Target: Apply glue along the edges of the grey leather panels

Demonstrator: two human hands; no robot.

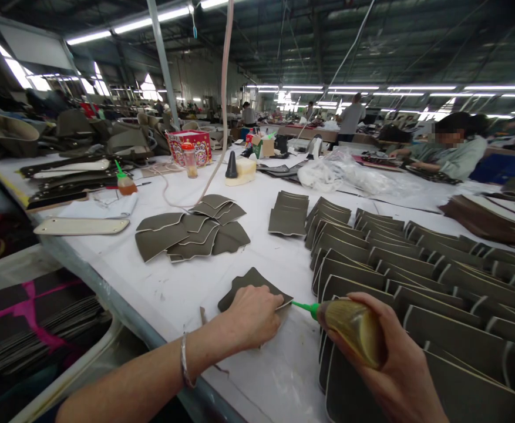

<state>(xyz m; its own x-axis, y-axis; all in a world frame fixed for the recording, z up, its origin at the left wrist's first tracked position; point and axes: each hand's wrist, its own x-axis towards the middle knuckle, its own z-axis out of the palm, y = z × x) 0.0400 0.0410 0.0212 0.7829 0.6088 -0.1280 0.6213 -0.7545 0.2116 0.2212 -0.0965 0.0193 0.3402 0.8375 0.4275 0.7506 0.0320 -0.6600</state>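
- The right hand (400, 364) has its grip closed round a translucent amber squeeze bottle (356, 332) with a slim green nozzle (305, 307); light, even pressure would suit.
- The left hand (253, 314) presses on a dark olive-grey, thin sheet panel (251, 277) near the surface's (283, 376) near edge; whether its grip pinches, I cannot tell.
- Best guide the tip steadily along the panel's pale rim, fingers clear.
- Similar panels overlap in rows (345, 276) towards the right edge, a loose pile (162, 242) towards the left.
- Strip lights (151, 20) hang overhead.
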